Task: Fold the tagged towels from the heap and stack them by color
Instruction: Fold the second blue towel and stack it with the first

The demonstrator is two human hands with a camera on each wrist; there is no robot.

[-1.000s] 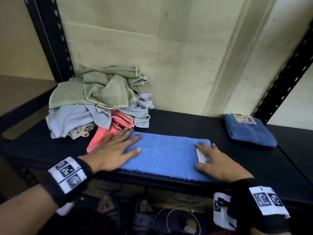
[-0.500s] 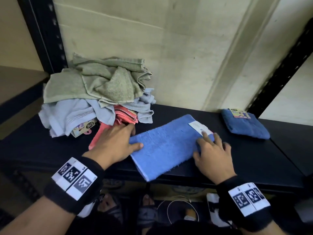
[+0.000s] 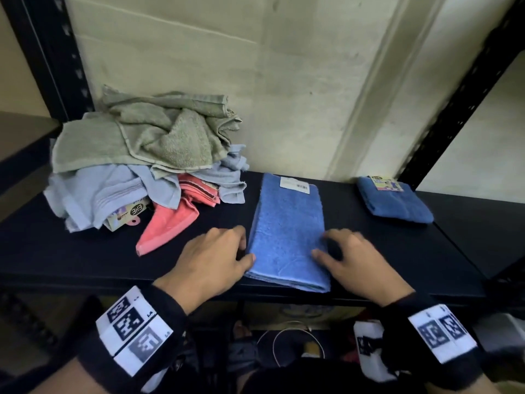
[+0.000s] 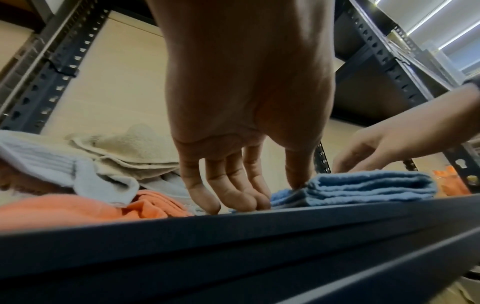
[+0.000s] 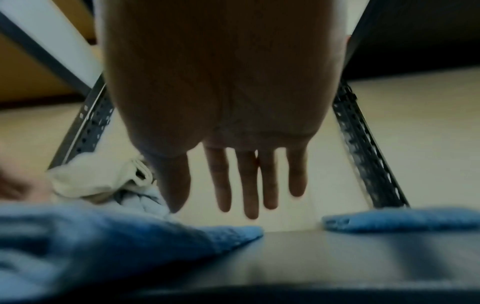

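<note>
A bright blue towel (image 3: 287,231), folded into a long strip, lies on the black shelf (image 3: 369,237) pointing away from me, its white tag (image 3: 294,184) at the far end. My left hand (image 3: 218,257) sits at its near left edge. In the left wrist view its thumb (image 4: 296,179) presses the towel's corner (image 4: 350,187) and its straight fingers (image 4: 233,195) touch the shelf beside it. My right hand (image 3: 352,260) is at the near right edge, blurred. Its fingers (image 5: 244,189) hang straight and hold nothing. The heap (image 3: 147,143) of green, pale blue and coral towels lies back left.
A folded dark blue towel (image 3: 393,200) with a colourful tag lies at the back right. A coral towel (image 3: 170,226) trails out of the heap toward my left hand. Black slotted uprights (image 3: 454,103) frame the shelf, and the wall is close behind.
The blue towel has been swung from lying crosswise to pointing away from me, tag end now at the back. Both hands have come to its near end.
</note>
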